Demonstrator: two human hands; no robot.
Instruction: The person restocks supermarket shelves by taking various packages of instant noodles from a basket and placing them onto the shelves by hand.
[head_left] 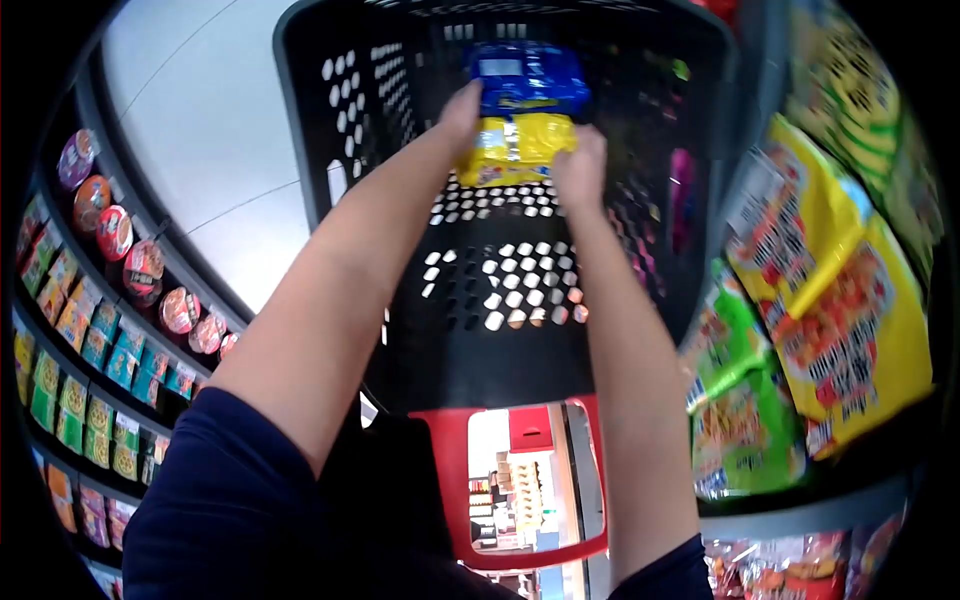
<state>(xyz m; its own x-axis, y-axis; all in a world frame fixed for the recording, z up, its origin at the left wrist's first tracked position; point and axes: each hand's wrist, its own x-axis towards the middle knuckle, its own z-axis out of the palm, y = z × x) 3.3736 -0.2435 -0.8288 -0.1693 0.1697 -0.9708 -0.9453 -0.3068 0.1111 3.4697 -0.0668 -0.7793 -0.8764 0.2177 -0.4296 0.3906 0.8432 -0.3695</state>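
Both my arms reach forward into a black perforated plastic shopping basket [480,375] with a red frame at its near end. My left hand [462,115] is closed on the left edge of a shiny yellow packet [505,145]. On that packet's right edge, my right hand [582,168] is closed too. A blue packet [530,80] lies just beyond the yellow one and touches or overlaps it. Whether my left fingertips also press the blue packet, I cannot tell, as they are partly hidden and slightly blurred.
Shelves at the left carry round cups [115,232] and rows of small boxes [72,405]. Close on the right hang large yellow snack bags [850,330] and green bags [745,430]. Pale floor tiles [200,120] show beyond the basket's left wall.
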